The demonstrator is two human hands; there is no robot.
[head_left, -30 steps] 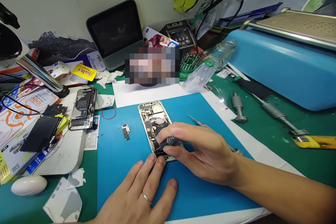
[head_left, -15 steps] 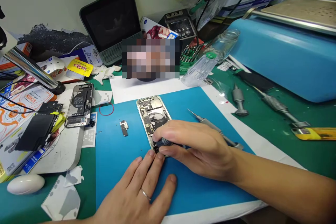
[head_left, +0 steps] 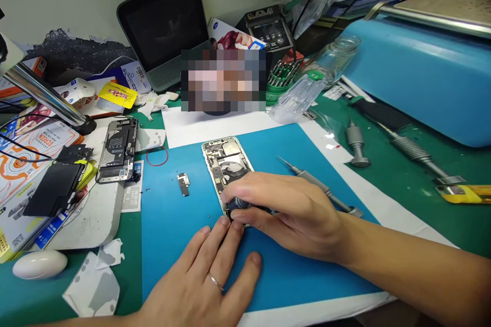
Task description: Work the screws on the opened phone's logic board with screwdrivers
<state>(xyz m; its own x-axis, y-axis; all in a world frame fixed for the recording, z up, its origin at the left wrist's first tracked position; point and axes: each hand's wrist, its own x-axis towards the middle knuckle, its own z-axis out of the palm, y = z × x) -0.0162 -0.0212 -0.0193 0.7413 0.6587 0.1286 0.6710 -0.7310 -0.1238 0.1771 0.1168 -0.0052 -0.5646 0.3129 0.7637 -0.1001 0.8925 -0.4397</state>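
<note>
An opened smartphone [head_left: 226,156] with bare inner parts lies on the blue mat [head_left: 172,245]. My right hand [head_left: 291,214] covers its lower half, thumb and fingers closed round a small dark-handled screwdriver [head_left: 241,203] whose tip is hidden. At the phone's bottom edge rest the fingertips of my left hand [head_left: 207,271], laid flat with its fingers spread and a ring on one. A small metal shield plate [head_left: 183,184] and tiny screws [head_left: 147,189] lie left of the phone. Another precision screwdriver [head_left: 322,186] rests on the mat just beyond my right hand.
At left, a second phone part [head_left: 117,150] and a black battery-like piece [head_left: 53,189] lie on a white slab. More screwdrivers [head_left: 418,150] and a yellow cutter [head_left: 466,193] are at right. A screen device [head_left: 164,20], bit holder [head_left: 282,82] and glass jar [head_left: 337,56] stand behind.
The whole view has shifted slightly, with things sitting a little further right and higher. Both hands keep their places at the phone, and the screwdriver stays in the right one.
</note>
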